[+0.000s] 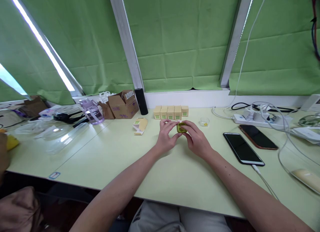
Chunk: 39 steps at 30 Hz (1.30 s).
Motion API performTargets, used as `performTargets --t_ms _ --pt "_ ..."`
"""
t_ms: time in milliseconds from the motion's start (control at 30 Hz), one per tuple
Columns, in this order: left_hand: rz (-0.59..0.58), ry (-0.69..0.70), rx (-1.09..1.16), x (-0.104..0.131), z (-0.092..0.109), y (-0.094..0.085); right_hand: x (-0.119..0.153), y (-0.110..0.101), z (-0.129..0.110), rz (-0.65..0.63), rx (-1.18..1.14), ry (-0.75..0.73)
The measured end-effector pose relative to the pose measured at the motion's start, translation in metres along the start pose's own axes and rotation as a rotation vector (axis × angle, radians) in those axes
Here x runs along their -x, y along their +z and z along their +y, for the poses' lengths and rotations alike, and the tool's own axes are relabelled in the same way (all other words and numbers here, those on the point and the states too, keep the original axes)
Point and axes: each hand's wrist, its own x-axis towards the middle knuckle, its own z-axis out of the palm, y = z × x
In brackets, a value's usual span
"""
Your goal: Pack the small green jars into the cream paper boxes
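Note:
A small olive-green squarish piece (181, 127) with a hollow-looking middle is held up just over the table between my hands. My left hand (167, 137) pinches its left side, and the fingers of my right hand (198, 140) close on its right side. Fingers cover part of it, so its exact kind cannot be told. Right behind my hands stands a row of several small kraft boxes (171, 112) with green squares on their fronts. An opened kraft box (140, 125) lies to the left. Off to the right sits a small clear container (204, 122) with something yellow inside.
On the right lie two phones (243, 148), a white power strip (260, 120) with cables, and a pale mouse (307, 179). At the back left are a cardboard box (123, 106), a black cylinder (141, 101), a purple bottle (92, 111) and clear plastic packaging (66, 138). Another person's arm (3, 153) shows at far left.

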Motion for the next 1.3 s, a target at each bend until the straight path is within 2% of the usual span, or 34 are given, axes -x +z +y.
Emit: performTargets --t_ms 167,333,467,633,800,1033,1300 --pt "-0.012 -0.014 0.019 0.0017 -0.0001 -0.0031 0.0019 0.0013 0.0017 0.09 -0.055 0.085" --pt "0.02 -0.021 -0.013 0.0019 -0.0008 -0.004 0.0004 0.0046 0.0015 0.157 -0.228 0.303" --pt "0.027 -0.002 -0.057 0.0028 -0.0018 -0.0024 -0.0024 0.0044 -0.0006 0.16 -0.389 0.485" --pt "0.024 0.048 -0.1 0.0028 -0.0017 -0.001 -0.0034 0.0031 -0.0004 0.133 -0.453 0.618" --pt "-0.011 0.101 -0.145 0.0023 0.0011 -0.0017 -0.0047 0.0028 -0.0008 0.101 -0.42 0.671" --pt "-0.087 0.09 -0.197 0.0048 0.0008 0.0005 -0.0026 0.0037 -0.0019 0.006 -0.336 0.699" --pt "-0.143 0.083 -0.164 0.0053 -0.0002 0.0026 -0.0012 0.0038 -0.0026 -0.038 -0.324 0.728"
